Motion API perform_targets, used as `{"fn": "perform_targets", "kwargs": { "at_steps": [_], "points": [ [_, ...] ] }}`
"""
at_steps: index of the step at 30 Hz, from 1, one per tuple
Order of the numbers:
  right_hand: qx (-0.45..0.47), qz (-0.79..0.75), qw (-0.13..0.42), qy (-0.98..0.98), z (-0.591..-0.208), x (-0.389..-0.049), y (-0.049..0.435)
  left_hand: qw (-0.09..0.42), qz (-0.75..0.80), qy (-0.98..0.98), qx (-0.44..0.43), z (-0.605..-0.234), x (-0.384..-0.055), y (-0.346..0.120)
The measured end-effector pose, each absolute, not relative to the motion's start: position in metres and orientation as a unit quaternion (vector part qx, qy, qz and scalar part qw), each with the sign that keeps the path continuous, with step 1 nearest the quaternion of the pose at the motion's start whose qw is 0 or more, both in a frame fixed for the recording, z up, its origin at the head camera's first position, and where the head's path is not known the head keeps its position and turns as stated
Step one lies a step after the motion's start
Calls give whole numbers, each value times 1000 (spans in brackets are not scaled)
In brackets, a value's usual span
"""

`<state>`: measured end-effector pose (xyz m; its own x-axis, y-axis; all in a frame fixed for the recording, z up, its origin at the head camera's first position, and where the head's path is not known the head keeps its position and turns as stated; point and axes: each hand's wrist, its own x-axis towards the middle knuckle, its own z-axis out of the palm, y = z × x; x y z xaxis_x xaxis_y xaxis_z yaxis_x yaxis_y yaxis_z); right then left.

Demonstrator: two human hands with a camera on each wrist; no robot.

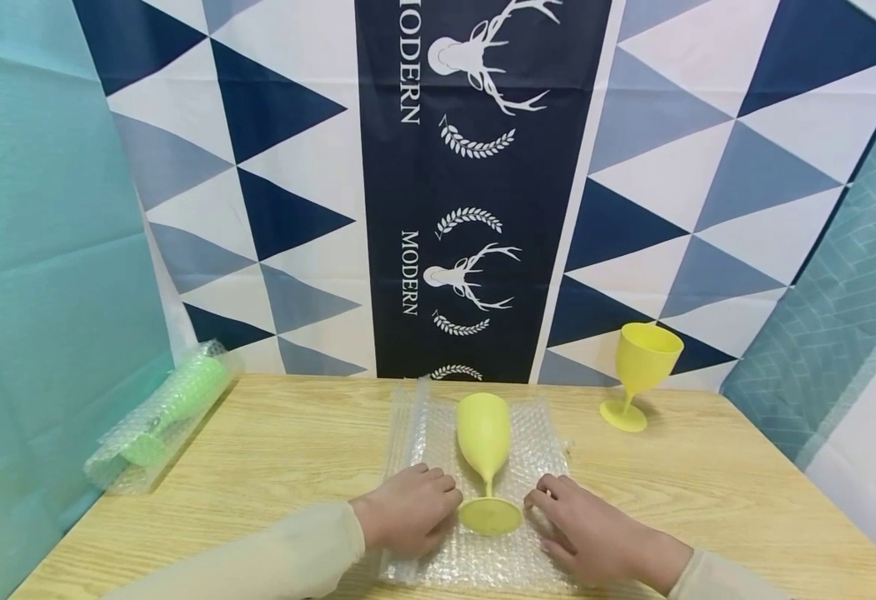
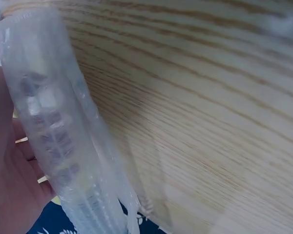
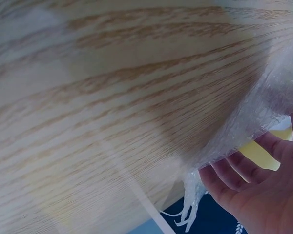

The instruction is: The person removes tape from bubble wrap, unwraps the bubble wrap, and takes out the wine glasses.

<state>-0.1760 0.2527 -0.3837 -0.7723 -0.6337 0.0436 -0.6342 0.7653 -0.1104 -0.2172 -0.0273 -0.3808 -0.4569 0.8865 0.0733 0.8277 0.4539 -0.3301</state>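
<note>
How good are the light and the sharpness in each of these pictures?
Head: bright light, the lying yellow goblet clear; left wrist: dimmer, the bubble wrap hazy with small shiny highlights; right wrist: also dim, with pale, washed-out patches over the table.

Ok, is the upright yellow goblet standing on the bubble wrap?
No, the upright goblet stands on the table, right of the bubble wrap.

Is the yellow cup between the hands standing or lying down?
Lying down. The yellow cup rests along the bubble wrap, its foot tipped on edge.
</note>
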Motion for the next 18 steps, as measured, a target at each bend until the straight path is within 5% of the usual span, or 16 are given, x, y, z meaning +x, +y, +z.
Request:
{"fn": "perform_targets", "kwargs": {
  "at_steps": [18],
  "points": [
    [325, 72, -25, -943, -381, -177, 251, 59, 69, -874, -477, -383, -215, -63]
  ]
}}
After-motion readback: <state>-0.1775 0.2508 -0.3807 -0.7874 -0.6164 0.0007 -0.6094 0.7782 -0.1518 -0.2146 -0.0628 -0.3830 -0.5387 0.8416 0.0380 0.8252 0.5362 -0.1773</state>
